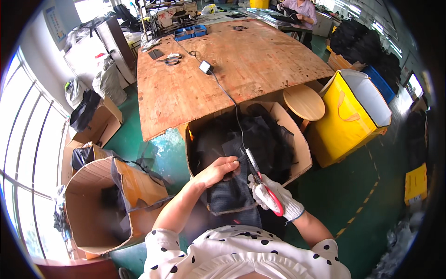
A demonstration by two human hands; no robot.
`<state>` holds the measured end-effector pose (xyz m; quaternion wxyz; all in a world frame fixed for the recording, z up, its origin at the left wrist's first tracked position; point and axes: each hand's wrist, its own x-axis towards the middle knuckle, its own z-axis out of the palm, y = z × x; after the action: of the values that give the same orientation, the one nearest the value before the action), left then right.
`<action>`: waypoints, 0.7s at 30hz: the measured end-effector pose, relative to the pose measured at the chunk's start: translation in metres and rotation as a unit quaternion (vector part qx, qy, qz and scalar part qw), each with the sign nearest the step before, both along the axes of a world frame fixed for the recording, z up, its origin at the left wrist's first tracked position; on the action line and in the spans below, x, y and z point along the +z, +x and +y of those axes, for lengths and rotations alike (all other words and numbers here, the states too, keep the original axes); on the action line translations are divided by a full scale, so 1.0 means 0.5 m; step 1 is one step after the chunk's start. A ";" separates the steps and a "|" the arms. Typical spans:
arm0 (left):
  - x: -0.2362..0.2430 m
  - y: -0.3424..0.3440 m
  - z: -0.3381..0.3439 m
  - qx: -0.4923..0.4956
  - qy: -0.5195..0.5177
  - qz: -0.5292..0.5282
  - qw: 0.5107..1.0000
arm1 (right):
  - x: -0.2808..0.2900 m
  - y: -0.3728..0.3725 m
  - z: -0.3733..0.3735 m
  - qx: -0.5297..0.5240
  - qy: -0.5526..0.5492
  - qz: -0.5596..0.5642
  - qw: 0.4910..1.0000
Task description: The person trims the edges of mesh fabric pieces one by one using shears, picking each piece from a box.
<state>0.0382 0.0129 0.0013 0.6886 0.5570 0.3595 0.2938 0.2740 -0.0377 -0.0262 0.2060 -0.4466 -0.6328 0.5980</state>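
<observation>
The bare left hand (218,169) pinches the dark cloth (232,193) near the person, over the open box (302,144), while the gloved right hand (274,197) grips red scissors (269,193), seemingly mid-trim, needing a careful cut.

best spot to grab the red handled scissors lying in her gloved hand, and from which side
Take the red handled scissors by the red handle loops low in the gloved right hand, coming from the lower right. The blades point up-left toward the dark fabric piece pinched by the bare left hand, so that end stays clear.

Bare left grip (218,171), gloved right grip (274,197)
</observation>
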 end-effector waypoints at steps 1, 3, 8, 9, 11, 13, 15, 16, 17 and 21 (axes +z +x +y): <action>-0.003 -0.001 0.001 -0.013 0.005 0.004 1.000 | 0.000 -0.004 0.000 0.001 -0.008 -0.006 1.000; -0.004 0.002 0.001 -0.017 0.009 0.003 1.000 | 0.000 -0.016 0.000 -0.020 -0.029 0.039 0.999; -0.008 0.006 0.002 -0.020 0.007 0.007 1.000 | -0.004 -0.019 0.001 -0.034 0.031 0.059 0.997; -0.011 0.006 0.003 -0.022 0.008 0.002 1.000 | -0.010 -0.019 0.003 -0.042 0.005 0.068 0.997; -0.013 0.005 0.004 -0.022 0.008 -0.003 1.000 | 0.004 -0.025 0.003 -0.048 -0.021 0.077 0.996; -0.014 0.000 0.004 -0.023 0.006 0.005 1.000 | 0.039 -0.034 0.001 -0.084 -0.201 0.174 0.960; -0.013 0.000 0.004 -0.021 0.008 0.003 1.000 | 0.027 -0.021 -0.001 -0.056 -0.117 0.108 0.986; -0.012 -0.001 0.004 -0.019 0.009 0.002 1.000 | 0.018 -0.017 0.000 -0.031 -0.044 0.060 0.997; -0.011 0.000 0.004 -0.020 0.010 0.001 1.000 | 0.009 -0.012 0.001 -0.013 0.031 0.009 0.999; -0.015 -0.001 0.006 -0.011 0.009 -0.004 1.000 | 0.008 -0.007 0.003 -0.078 -0.379 0.411 0.825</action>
<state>0.0379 0.0157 -0.0063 0.6882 0.5661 0.3476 0.2917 0.2704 -0.0362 -0.0221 0.3073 -0.2501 -0.1762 0.9011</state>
